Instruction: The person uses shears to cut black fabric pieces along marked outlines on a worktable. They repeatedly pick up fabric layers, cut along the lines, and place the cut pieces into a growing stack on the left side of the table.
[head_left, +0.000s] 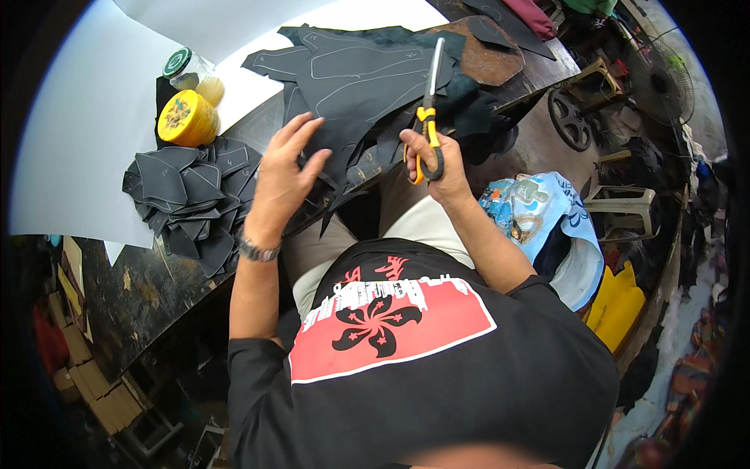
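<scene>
- Far left: a white sheet (pixel 78 141) curves over the dark worktop (pixel 133 301), perhaps giving a clean surface behind the work.
- Left: a pile of cut dark pieces (pixel 187 191), many bearing pale marks, lies loosely overlapped near the table's edge, probably for easy reach of the left hand.
- Above the pile: a yellow tub (pixel 178 119) stands beside a green-lidded jar (pixel 186 66); both are set to one side, which would leave the middle of the work area free.
- Left of centre: the left hand (pixel 287 173) is raised with nothing visible in its grasp, thumb spread from the fingers. Whether its fingertips touch the material beyond cannot be told from this angle.
- Centre: the dark sheet material (pixel 355 74), traced with pale outlines, lies on the table beyond both hands, marked face up, so that the lines can be read.
- Right of centre: the right hand (pixel 444 166) has its fingers clamped on the handles of the scissors (pixel 429 113). The blades appear together and point away from the body, a position that seems to hold the tip clear of the left hand.
- Upper right: a reddish-brown board (pixel 494 59) lies just beside the dark sheet material.
</scene>
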A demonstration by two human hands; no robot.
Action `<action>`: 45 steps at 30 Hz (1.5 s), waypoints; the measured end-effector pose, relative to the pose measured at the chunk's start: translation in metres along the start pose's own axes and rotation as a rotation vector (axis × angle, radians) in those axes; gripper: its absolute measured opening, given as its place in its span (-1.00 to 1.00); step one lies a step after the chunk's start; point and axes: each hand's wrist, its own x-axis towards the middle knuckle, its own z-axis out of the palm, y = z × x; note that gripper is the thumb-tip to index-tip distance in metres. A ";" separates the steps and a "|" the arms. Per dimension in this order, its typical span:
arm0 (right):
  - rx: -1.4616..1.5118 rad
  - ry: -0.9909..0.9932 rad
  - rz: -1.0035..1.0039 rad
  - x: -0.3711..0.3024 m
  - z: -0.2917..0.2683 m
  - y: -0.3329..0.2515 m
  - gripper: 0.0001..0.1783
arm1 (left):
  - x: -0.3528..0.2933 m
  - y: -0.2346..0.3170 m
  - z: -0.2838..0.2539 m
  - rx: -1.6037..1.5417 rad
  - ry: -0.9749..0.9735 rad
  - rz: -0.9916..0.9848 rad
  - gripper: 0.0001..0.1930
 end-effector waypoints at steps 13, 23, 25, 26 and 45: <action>0.212 -0.068 0.358 -0.027 -0.041 -0.005 -0.54 | 0.019 -0.014 0.024 -0.068 -0.083 -0.012 -0.67; 0.236 -0.064 0.352 -0.033 -0.041 0.002 -0.53 | -0.018 -0.033 -0.014 -0.693 0.122 -0.414 -0.68; 0.198 -0.121 0.364 -0.035 -0.043 0.001 -0.53 | -0.020 -0.028 -0.017 -0.744 -0.003 -0.396 -0.68; 0.183 -0.137 0.368 -0.036 -0.046 -0.001 -0.53 | -0.021 -0.024 -0.020 -0.751 -0.119 -0.369 -0.68; 0.077 0.001 0.328 -0.007 -0.058 -0.019 -0.63 | 0.008 0.041 0.087 -1.628 0.038 -0.650 -0.41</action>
